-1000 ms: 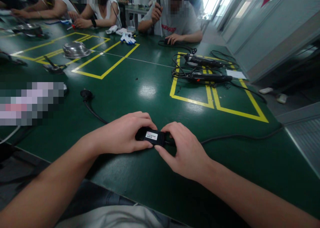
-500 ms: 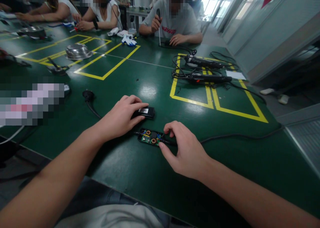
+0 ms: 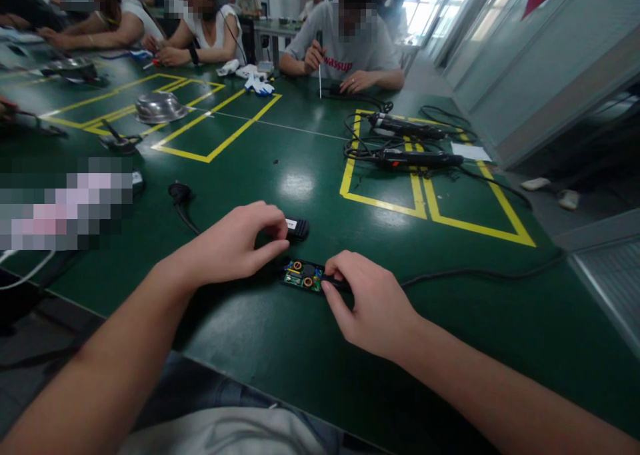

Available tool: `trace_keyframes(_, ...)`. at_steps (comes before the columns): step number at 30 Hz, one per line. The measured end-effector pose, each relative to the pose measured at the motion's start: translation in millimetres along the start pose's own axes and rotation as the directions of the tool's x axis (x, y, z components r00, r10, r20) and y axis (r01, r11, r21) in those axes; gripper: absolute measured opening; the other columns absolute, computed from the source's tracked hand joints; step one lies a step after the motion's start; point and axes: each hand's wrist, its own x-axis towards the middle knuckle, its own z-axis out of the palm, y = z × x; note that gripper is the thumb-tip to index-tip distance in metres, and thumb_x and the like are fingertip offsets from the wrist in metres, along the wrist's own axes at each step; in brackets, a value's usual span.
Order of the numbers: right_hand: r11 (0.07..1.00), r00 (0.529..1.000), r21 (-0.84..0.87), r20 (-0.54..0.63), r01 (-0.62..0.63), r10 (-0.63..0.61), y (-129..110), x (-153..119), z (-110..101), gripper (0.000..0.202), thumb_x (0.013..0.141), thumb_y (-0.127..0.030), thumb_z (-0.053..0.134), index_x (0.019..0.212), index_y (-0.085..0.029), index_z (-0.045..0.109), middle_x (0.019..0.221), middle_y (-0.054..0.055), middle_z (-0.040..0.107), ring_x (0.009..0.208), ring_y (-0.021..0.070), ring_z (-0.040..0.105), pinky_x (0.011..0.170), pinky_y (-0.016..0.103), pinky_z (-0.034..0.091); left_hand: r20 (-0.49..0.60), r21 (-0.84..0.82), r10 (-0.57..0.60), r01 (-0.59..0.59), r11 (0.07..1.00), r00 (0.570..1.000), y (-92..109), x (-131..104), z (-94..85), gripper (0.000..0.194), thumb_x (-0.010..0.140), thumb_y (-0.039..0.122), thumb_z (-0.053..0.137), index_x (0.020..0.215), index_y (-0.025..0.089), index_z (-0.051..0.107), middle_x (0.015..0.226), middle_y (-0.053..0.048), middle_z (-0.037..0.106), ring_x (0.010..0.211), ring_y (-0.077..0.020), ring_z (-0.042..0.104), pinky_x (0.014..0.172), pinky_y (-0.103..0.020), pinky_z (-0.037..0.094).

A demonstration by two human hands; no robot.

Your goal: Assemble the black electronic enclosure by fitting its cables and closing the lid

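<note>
A green circuit board (image 3: pixel 301 276) with copper coils and coloured wires lies face up in front of me, in what looks like a dark shell. My right hand (image 3: pixel 367 295) pinches the black cable (image 3: pixel 342 284) with thumb and index finger where it meets the board's right end. To the left, my left hand (image 3: pixel 245 242) is held with thumb and curled index finger apart, nothing visible between them. Just beyond its fingers rests a black casing cover (image 3: pixel 298 228) with a white label, partly hidden by the hand. A black plug (image 3: pixel 179 192) on a cord lies further left.
Two black electric screwdrivers (image 3: pixel 417 158) with tangled cords lie inside yellow tape at the right. A steel bowl (image 3: pixel 159 108) and white-blue gloves (image 3: pixel 259 84) are further back. Across the table, a person (image 3: pixel 350 48) holds a screwdriver. Blurred-out items stand at left.
My left hand has let go of the black cover and drawn back slightly left, curling its index finger. My right thumb and index finger have closed at the cable end of the board.
</note>
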Motion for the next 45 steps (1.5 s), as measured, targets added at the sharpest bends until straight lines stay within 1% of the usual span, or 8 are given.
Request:
trace_keyframes(2,1.0,1.0,-0.011,0.004,-0.009,0.009,-0.6,-1.0,-0.3,0.006,0.1,-0.019,0.055,0.097,-0.024,0.058,0.085,0.003,0.067,0.073,0.0209,0.063,0.067,0.034,0.044,0.184,-0.087,-0.04,0.057,0.995,0.982,7.6,-3.5,-7.5,0.026,0.098,0.044,0.068,0.087,0.021,0.065,0.082,0.0,0.069,0.074,-0.0183,0.063,0.071,-0.031,0.047)
trace_keyframes(5,1.0,1.0,-0.02,0.003,-0.023,0.023,-0.7,-2.6,-0.8,0.005,0.1,-0.02,0.057,0.098,-0.024,0.059,0.085,0.002,0.068,0.072,0.0204,0.066,0.066,0.034,0.044,0.303,-0.107,-0.074,0.111,0.988,0.95,11.9,-6.4,-11.8,0.021,0.097,0.041,0.068,0.088,0.022,0.065,0.08,0.002,0.069,0.068,-0.0154,0.061,0.066,-0.028,0.041)
trace_keyframes(17,0.997,0.993,0.083,-0.117,0.011,-0.001,-0.6,-3.3,-4.2,0.01,0.102,-0.02,0.059,0.093,-0.023,0.06,0.079,0.0,0.067,0.065,0.0152,0.061,0.061,0.03,0.045,0.34,-0.194,-0.096,0.17,0.966,0.936,14.0,-10.1,-17.3,0.021,0.099,0.041,0.063,0.092,0.022,0.065,0.08,0.002,0.068,0.07,-0.0158,0.061,0.064,-0.026,0.043)
trace_keyframes(27,0.998,0.996,0.054,-0.085,0.016,-0.011,0.7,-0.1,-2.5,0.012,0.097,-0.013,0.055,0.093,-0.024,0.057,0.078,0.0,0.064,0.068,0.0174,0.058,0.066,0.033,0.042,0.367,-0.187,-0.11,0.19,0.964,0.924,8.4,-6.6,-16.0,0.021,0.096,0.038,0.063,0.085,0.021,0.066,0.077,0.002,0.069,0.069,-0.0154,0.061,0.063,-0.026,0.044)
trace_keyframes(34,0.999,0.997,0.016,-0.065,-0.029,0.03,-0.9,0.3,-1.5,0.012,0.093,-0.013,0.055,0.096,-0.024,0.054,0.083,0.001,0.064,0.078,0.0217,0.062,0.08,0.04,0.04,0.332,-0.148,-0.084,0.14,0.979,0.94,4.1,-7.4,-16.0,0.018,0.097,0.035,0.063,0.088,0.021,0.072,0.084,0.001,0.073,0.075,-0.0162,0.066,0.07,-0.027,0.047)
trace_keyframes(39,0.999,0.996,0.021,-0.08,-0.035,0.037,1.1,-1.0,0.1,0.014,0.093,-0.014,0.056,0.102,-0.024,0.055,0.086,0.001,0.065,0.081,0.0228,0.064,0.084,0.042,0.041,0.202,-0.031,0.01,-0.004,1.0,0.979,6.0,-4.8,-10.6,0.017,0.095,0.034,0.066,0.086,0.022,0.075,0.104,-0.005,0.073,0.103,-0.0238,0.067,0.096,-0.035,0.052)
trace_keyframes(43,0.999,0.995,0.023,-0.096,-0.031,0.033,3.1,-0.9,1.6,0.023,0.093,-0.016,0.056,0.115,-0.023,0.055,0.091,0.003,0.068,0.085,0.0248,0.067,0.085,0.043,0.043,-0.036,0.041,-0.023,0.024,0.999,0.999,5.4,0.5,4.9,0.03,0.097,0.037,0.066,0.12,0.022,0.077,0.144,-0.014,0.068,0.135,-0.0343,0.063,0.121,-0.053,0.048)
trace_keyframes(45,0.999,0.995,0.027,-0.095,-0.032,0.035,3.3,-0.7,2.4,0.025,0.093,-0.016,0.056,0.117,-0.023,0.055,0.091,0.004,0.068,0.085,0.0251,0.067,0.085,0.043,0.044,-0.068,0.109,-0.076,0.083,0.991,0.995,1.3,3.1,12.9,0.044,0.101,0.038,0.062,0.142,0.022,0.069,0.16,-0.017,0.062,0.148,-0.0388,0.057,0.127,-0.063,0.041)
